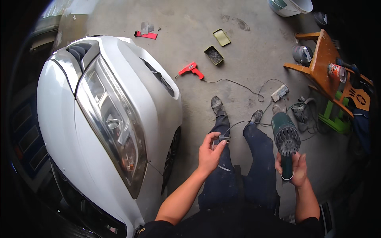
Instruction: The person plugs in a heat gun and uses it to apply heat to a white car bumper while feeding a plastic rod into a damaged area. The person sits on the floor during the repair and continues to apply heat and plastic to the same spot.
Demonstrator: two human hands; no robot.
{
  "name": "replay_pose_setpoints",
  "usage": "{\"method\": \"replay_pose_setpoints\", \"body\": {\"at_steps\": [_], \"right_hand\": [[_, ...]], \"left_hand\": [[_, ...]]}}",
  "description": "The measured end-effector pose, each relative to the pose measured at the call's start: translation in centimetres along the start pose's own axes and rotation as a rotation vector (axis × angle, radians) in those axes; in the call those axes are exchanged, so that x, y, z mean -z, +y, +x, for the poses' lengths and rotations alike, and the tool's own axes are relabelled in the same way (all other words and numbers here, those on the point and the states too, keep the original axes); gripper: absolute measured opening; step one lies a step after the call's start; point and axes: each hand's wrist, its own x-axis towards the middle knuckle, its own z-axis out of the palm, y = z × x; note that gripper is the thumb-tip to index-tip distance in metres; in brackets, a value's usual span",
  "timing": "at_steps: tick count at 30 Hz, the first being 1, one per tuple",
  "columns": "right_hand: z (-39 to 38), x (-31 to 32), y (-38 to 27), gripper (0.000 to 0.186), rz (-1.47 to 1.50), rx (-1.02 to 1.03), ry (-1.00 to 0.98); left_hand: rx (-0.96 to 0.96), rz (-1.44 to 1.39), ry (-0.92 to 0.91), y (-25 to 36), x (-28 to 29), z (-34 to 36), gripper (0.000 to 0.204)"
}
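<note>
My left hand (208,156) is closed around a dark power plug (224,139), its metal pins pointing right. From the plug a cable runs toward the right. In my right hand (301,169) is a dark green heat gun (285,131), gripped by its handle. Its vented end faces me and the metal nozzle points away. To the left stands a white car (158,107), its large clear headlight (115,123) closest to me. A white power strip (279,93) lies on the floor beyond the heat gun.
On the concrete floor are a red gun-shaped tool (192,70) with a cord, an open tin (214,54), its lid (221,37) and a red scraper-like tool (147,35). A wooden chair (323,59), green plastic frame (335,119) and white bucket (291,7) stand at right.
</note>
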Motion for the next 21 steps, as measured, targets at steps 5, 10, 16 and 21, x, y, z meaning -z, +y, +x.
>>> {"method": "replay_pose_setpoints", "body": {"at_steps": [5,10,16,21], "right_hand": [[4.7,5.7,2.7,0.097,0.0,-0.026,-0.178],[8.5,13.7,7.5,0.082,-0.011,-0.118,-0.201],[17.7,21.2,14.6,0.072,-0.101,-0.149,-0.042],[29.2,24.2,18.7,0.05,-0.069,-0.021,-0.003]], "left_hand": [[-0.009,-0.064,0.103,-4.9,-2.5,2.4,0.03],[-0.109,-0.155,0.158,-9.4,-5.7,5.3,0.033],[-0.004,-0.223,0.16,-17.6,-9.1,10.7,0.033],[-0.061,0.043,0.163,-21.3,-7.8,14.7,0.038]]}}
